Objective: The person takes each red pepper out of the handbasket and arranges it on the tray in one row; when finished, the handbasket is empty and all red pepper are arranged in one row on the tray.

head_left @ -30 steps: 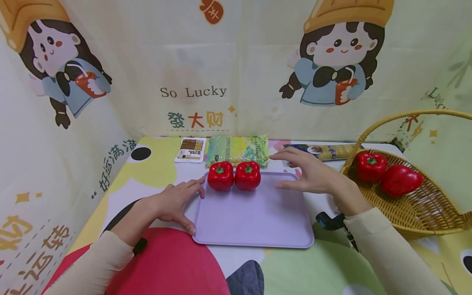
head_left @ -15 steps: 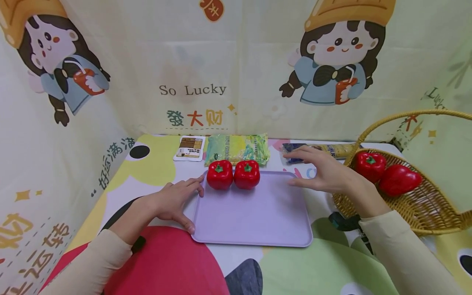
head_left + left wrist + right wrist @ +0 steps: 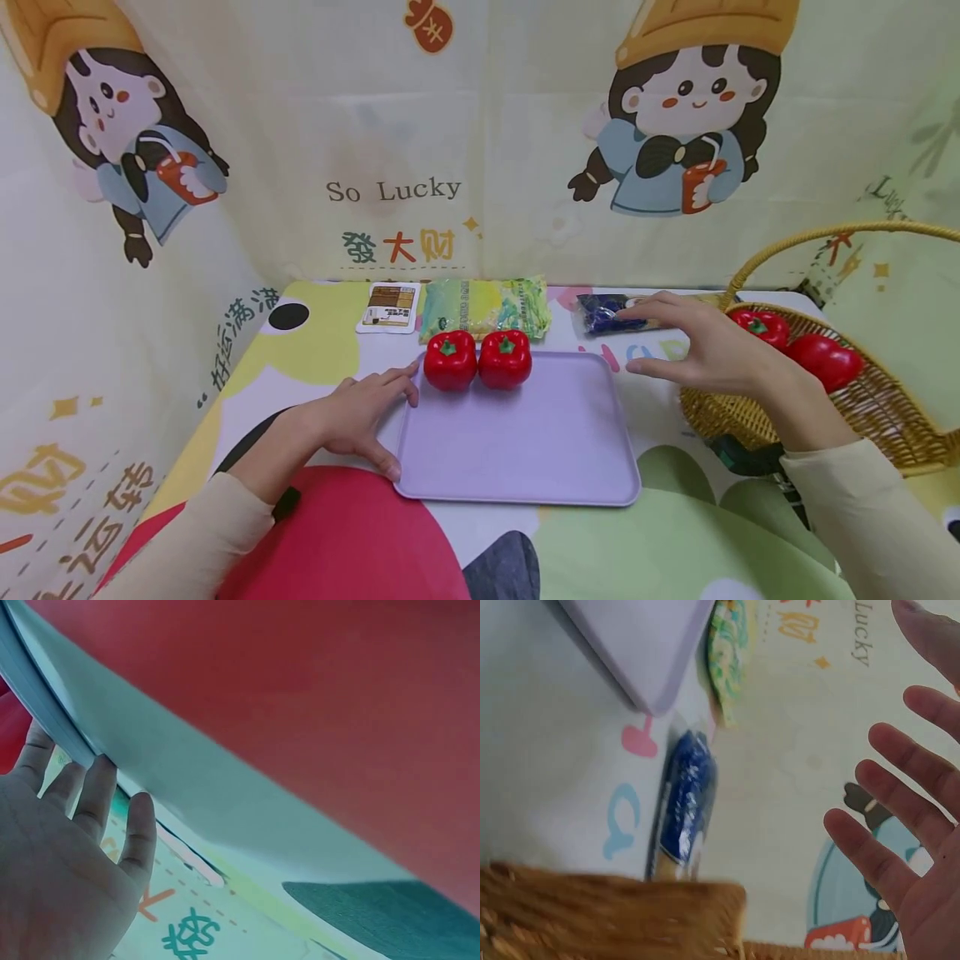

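Observation:
Two red bell peppers, one on the left [image 3: 450, 361] and one on the right [image 3: 505, 360], stand side by side at the back left of a lilac tray [image 3: 517, 450]. My left hand [image 3: 360, 417] rests at the tray's left edge, fingers and thumb spread along the rim. In the left wrist view its fingertips [image 3: 101, 769] are right at the tray's edge. My right hand [image 3: 697, 346] hovers between the tray and a wicker basket [image 3: 885, 417], fingers spread and holding nothing. Inside the basket lie two more red peppers [image 3: 825, 360], partly hidden behind the right hand and wrist.
Along the back of the table lie a small white-and-brown packet [image 3: 389, 307], a green-yellow bag [image 3: 486, 307] and a long blue-and-gold package [image 3: 600, 313]. The basket's tall handle [image 3: 780, 250] arches up at the right. Printed cloth walls [image 3: 525, 167] stand behind and at the sides.
My right hand has moved rightward from above the tray's right part toward the basket, fingers still spread. The left hand, tray and peppers stay where they were.

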The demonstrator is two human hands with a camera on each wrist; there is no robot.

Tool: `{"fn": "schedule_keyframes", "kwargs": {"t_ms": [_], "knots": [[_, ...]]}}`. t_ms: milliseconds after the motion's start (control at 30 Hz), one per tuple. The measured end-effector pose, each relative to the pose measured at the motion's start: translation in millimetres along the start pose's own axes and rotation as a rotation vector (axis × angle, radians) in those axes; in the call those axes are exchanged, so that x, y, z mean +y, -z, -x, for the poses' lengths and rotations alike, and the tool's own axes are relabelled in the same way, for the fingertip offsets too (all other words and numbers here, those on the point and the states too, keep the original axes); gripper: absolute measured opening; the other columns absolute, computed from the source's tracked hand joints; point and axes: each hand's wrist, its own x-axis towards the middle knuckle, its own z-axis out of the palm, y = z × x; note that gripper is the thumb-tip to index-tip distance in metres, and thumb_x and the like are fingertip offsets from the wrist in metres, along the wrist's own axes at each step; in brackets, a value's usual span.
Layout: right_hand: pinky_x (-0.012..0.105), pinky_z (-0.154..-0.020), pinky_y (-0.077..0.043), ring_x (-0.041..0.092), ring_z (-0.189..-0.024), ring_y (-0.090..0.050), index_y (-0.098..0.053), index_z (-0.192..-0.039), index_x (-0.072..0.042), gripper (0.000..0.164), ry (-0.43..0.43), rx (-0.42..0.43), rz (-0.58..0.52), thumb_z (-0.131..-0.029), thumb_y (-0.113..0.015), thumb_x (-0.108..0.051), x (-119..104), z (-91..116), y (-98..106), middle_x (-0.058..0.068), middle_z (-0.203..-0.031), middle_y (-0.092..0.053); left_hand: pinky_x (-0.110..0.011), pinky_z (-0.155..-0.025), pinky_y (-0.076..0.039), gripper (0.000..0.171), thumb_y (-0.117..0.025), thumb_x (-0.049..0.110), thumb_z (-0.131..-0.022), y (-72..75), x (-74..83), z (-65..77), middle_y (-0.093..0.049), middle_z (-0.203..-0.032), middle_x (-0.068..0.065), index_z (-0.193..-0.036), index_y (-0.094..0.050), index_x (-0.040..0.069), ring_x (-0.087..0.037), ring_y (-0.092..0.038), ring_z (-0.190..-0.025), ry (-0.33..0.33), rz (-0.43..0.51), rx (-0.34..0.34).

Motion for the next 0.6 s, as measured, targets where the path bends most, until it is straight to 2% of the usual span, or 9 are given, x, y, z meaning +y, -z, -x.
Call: {"fn": "schedule_keyframes", "kwargs": {"t_ms": [267,367,433,533,600], "knots": [[0.060,-0.094,-0.051,0.024,-0.123,-0.059,-0.064,-0.138,-0.024,0.064,0.083,0.087,0.043,-0.080,-0.091,-0.027,7.0,13.1,10.2,0.000,-0.141,-0.062,-0.062,-0.099,-0.040,0.088,-0.089,0.071,-0.055,-0.8,-4.1,1.7,-0.025,-0.169,-0.006,-0.124,-0.053,0.032,-0.027,-0.043,-0.137,-0.005,-0.016,-0.001],[0.046,-0.095,-0.051,0.019,-0.120,-0.060,-0.066,-0.136,-0.024,0.063,0.102,0.104,0.069,-0.078,-0.091,-0.024,10.7,16.9,10.9,-0.003,-0.138,-0.064,-0.064,-0.100,-0.040,0.088,-0.090,0.071,-0.055,0.4,-4.2,2.2,-0.024,-0.169,-0.006,-0.124,-0.052,0.032,-0.027,-0.043,-0.137,-0.008,-0.018,0.004],[0.032,-0.097,-0.047,0.016,-0.120,-0.059,-0.067,-0.135,-0.026,0.062,0.097,0.106,0.085,-0.078,-0.092,-0.023,13.5,19.5,11.7,-0.006,-0.137,-0.064,-0.064,-0.099,-0.040,0.088,-0.090,0.070,-0.055,1.3,-3.2,1.8,-0.024,-0.170,-0.005,-0.124,-0.052,0.032,-0.026,-0.043,-0.137,-0.013,-0.005,0.005],[0.026,-0.096,-0.045,0.013,-0.119,-0.057,-0.067,-0.135,-0.030,0.063,0.069,0.101,0.102,-0.077,-0.092,-0.025,17.5,23.2,14.6,-0.006,-0.137,-0.064,-0.064,-0.100,-0.039,0.087,-0.090,0.069,-0.055,1.4,-1.2,1.1,-0.023,-0.170,-0.005,-0.124,-0.052,0.032,-0.027,-0.042,-0.137,-0.017,0.006,0.002],[0.033,-0.097,-0.048,0.014,-0.117,-0.057,-0.066,-0.136,-0.031,0.065,0.045,0.098,0.113,-0.077,-0.093,-0.027,20.0,25.4,17.7,-0.004,-0.137,-0.065,-0.063,-0.098,-0.040,0.087,-0.090,0.069,-0.056,1.0,-0.6,0.7,-0.024,-0.170,-0.006,-0.124,-0.052,0.031,-0.027,-0.043,-0.136,-0.019,0.008,0.003]]}}
